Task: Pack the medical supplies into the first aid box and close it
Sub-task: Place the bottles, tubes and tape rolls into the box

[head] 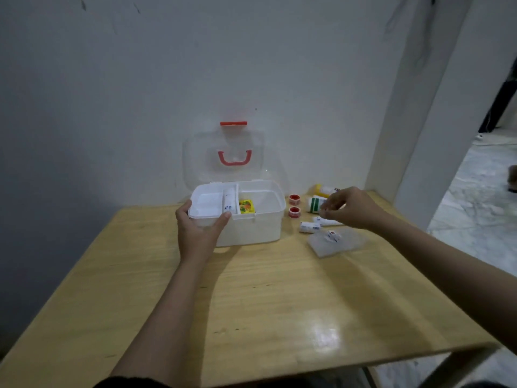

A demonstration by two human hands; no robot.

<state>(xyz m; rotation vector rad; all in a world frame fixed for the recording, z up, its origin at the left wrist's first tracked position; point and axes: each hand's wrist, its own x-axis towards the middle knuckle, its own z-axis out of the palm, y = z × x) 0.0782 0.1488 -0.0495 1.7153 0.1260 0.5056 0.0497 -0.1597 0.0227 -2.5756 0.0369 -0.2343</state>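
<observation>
L hand (195, 228) grips front-left corner of first aid box (251, 228); R hand (348, 207) hovers over loose supplies right of box, fingers curled, can't tell if holding anything. Box white, clear lid (223, 155) up, red handle. Inside: bandage roll (228, 204), yellow packet (246, 210). Still out: two red tape rolls (294, 205), green-banded tube (314, 205), small rolls. Est. under half packed; lid not shut.

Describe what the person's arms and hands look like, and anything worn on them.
Both forearms are bare up to the frame's lower edge. The left hand and the right hand are bare too: no gloves, and no rings, watch or bands that I can make out, though the right hand is slightly blurred. At the bottom edge, dark fabric shows near the left arm; whether it is a sleeve is unclear.
</observation>
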